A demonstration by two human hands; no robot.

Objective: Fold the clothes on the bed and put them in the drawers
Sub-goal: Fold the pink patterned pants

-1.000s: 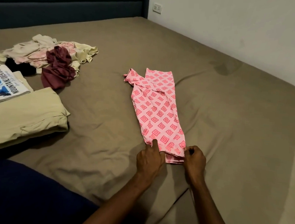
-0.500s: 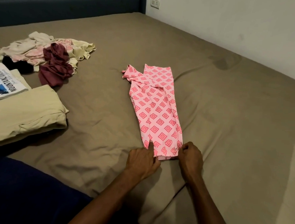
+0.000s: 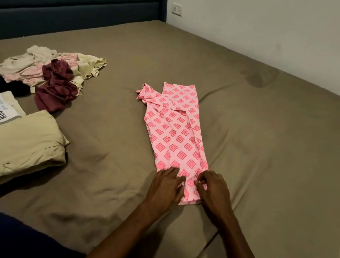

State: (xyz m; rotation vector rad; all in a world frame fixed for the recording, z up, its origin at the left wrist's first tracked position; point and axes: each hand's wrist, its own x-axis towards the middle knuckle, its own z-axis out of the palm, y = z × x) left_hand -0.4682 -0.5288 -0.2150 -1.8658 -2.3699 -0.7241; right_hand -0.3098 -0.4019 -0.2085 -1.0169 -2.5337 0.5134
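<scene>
One pink patterned garment (image 3: 176, 137) lies lengthwise near the middle of the bed (image 3: 261, 152), already folded into a narrow strip with its near end at the bed's edge. The left hand (image 3: 165, 187) rests on that near end with fingers stretched forward and flat, pressing rather than gripping. The right hand (image 3: 214, 189) sits just beside it on the same end; its fingers are bent at the tips onto the cloth — whether they pinch a fold or merely press cannot be told.

Handling, as judged: thin, soft, light fabric, limp when lifted, liable to slide open along its folds. Best taken at the two near corners, one per hand, and carried over toward the far end.

Count: one pink garment in work; one loose heap of unfolded clothes (image 3: 50, 78) at far left, at least four pieces by colour — cream, pale pink, maroon, black; one folded beige item (image 3: 24, 144); one folded printed shirt (image 3: 0, 109). No drawers in view
</scene>
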